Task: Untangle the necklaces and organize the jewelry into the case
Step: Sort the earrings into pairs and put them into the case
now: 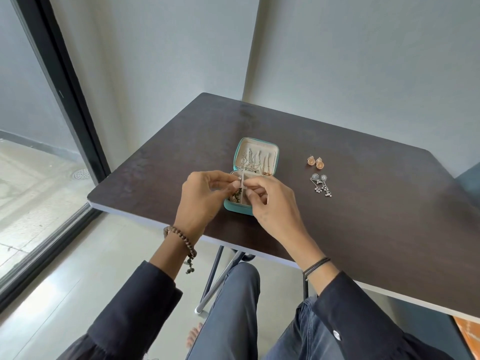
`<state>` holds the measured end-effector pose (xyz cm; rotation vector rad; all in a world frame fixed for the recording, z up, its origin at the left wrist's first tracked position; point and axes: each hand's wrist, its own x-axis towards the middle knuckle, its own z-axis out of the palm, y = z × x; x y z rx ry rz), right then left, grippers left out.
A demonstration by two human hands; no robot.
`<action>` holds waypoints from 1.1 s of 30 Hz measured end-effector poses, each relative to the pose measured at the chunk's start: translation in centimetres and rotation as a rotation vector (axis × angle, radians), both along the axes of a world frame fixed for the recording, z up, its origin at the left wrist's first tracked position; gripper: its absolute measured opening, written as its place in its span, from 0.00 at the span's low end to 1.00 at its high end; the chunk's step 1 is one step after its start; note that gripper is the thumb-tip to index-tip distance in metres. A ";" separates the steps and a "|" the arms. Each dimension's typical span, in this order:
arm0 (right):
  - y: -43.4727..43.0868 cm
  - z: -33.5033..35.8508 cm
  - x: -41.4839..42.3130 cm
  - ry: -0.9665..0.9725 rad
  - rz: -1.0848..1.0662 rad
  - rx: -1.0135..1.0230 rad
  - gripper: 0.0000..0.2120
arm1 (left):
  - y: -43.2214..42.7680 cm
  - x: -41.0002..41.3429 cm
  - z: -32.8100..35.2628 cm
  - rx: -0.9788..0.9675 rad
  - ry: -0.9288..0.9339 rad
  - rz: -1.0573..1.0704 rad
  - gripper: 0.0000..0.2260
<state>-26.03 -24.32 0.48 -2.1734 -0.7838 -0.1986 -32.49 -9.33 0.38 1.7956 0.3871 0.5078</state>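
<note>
A small teal jewelry case [275,152] lies open on the dark table [363,216]. Several silver chains hang in its cream lid. Both hands hover over the case's lower tray. My left hand [202,198] and my right hand [270,203] pinch a small silver piece [240,179] between their fingertips, just above the tray's divider. Dark beaded jewelry [235,197] shows in the tray's left compartment, partly hidden by my left hand. To the right of the case lie a pair of gold round earrings [314,162] and a pair of silver dangling earrings [321,185].
The table's front edge runs diagonally just below my wrists. A wall stands behind the table and a glass door with a black frame [65,105] is at the left. My legs and the table's metal legs [215,276] are underneath.
</note>
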 end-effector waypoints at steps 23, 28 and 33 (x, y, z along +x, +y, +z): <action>-0.7 0.1 0.0 0.047 -0.005 0.038 0.08 | -0.6 0.3 -0.7 0.296 0.025 0.092 0.07; -1.1 0.1 0.0 0.042 -0.020 0.051 0.08 | -0.8 -0.2 0.1 0.194 0.022 0.132 0.11; -1.8 0.5 0.2 0.043 -0.025 0.079 0.09 | -1.5 0.1 1.3 0.166 -0.004 0.128 0.11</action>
